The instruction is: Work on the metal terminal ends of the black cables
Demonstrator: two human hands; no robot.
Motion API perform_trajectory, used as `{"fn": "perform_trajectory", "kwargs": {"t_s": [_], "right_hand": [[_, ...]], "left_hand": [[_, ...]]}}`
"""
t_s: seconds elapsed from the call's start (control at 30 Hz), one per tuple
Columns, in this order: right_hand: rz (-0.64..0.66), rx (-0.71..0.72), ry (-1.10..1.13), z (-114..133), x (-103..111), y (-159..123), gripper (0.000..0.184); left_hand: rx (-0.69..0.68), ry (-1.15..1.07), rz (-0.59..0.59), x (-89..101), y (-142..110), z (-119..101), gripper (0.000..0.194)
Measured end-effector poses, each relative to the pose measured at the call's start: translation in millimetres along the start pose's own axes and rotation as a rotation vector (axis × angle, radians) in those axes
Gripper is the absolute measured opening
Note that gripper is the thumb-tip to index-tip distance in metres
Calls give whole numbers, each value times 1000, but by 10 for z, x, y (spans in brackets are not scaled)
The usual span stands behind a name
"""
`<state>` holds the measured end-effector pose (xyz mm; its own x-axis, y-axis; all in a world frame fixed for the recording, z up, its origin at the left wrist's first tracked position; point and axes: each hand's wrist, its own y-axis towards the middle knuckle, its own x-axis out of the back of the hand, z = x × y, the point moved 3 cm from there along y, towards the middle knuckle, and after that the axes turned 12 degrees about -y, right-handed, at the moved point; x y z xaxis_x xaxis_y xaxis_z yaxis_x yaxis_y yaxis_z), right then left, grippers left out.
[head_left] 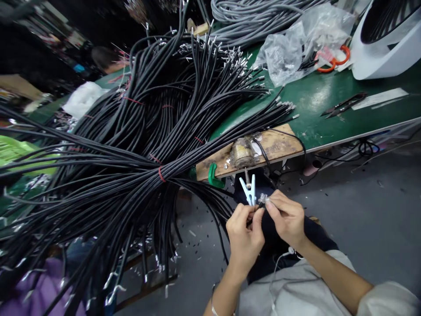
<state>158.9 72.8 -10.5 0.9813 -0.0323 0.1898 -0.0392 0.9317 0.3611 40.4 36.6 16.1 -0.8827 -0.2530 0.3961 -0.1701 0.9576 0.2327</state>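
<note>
My left hand (245, 230) pinches a black cable (262, 205) near its end, just below the wooden board. Beside it, my right hand (287, 218) has its thumb and fingers closed at the cable's silvery, frayed end (263, 198). A light blue clothespin (249, 189) is right above my left fingers, at the metal shaft of a small motor (242, 153) wrapped in yellowed tape. That motor sits on the wooden board (283, 142). A large bundle of black cables (177, 164), tied with red ties, spreads to the left of my hands.
A green clamp (215, 176) grips the board's edge. On the green table (315, 105) are thread snips (344, 105), orange-handled scissors (333, 61), clear plastic bags (286, 50) and a white fan (388, 39). Grey cables (250, 19) lie behind. Scraps dot the floor.
</note>
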Motion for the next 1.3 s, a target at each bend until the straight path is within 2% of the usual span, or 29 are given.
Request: {"fn": "perform_trajectory", "kwargs": {"t_s": [0.17,0.23,0.27,0.33,0.4,0.47,0.57,0.63,0.73,0.77,0.8,0.87,0.97,1.0,1.07,1.13,1.23,1.3], "right_hand": [[178,-452,543,-185,-178,12,28],[203,-577,676,-209,-183,33,24],[235,-596,713,-201,-174,51,22],[346,-546,716,-158,-148,92,27],[436,-467,658,-118,-135,115,24],[442,-452,613,-106,-154,104,15],[374,-535,608,-103,-237,25,20],[254,-498,506,-73,-252,-16,19],[-7,-177,159,51,-147,-4,10],[-43,-78,78,93,-113,11,9],[-20,-31,61,115,-93,31,10],[191,-118,226,95,-104,78,11],[636,-449,626,31,-163,93,29],[752,-536,695,14,-165,96,34],[885,-623,706,-30,-135,138,37],[873,-638,643,-85,-84,247,37],[668,-588,565,-117,-44,485,35],[588,-525,570,-70,-101,607,38]], "left_hand": [[80,-174,129,101,56,10,33],[118,-190,167,127,65,10,37],[143,-195,183,139,68,16,39],[204,-227,213,160,71,39,42],[272,-298,236,176,70,70,45],[329,-378,246,181,64,95,43],[350,-464,191,173,55,98,36],[355,-505,126,166,46,92,36],[426,-547,104,171,39,124,37],[459,-558,133,179,44,145,38],[475,-561,176,193,55,166,39],[416,-544,269,235,101,185,42],[172,-482,319,309,193,136,40],[103,-457,321,324,214,106,37],[27,-400,324,338,231,44,31],[-14,-341,326,344,221,-12,27],[-96,-310,282,376,190,-69,23],[-157,-327,225,404,179,-85,21]]}}
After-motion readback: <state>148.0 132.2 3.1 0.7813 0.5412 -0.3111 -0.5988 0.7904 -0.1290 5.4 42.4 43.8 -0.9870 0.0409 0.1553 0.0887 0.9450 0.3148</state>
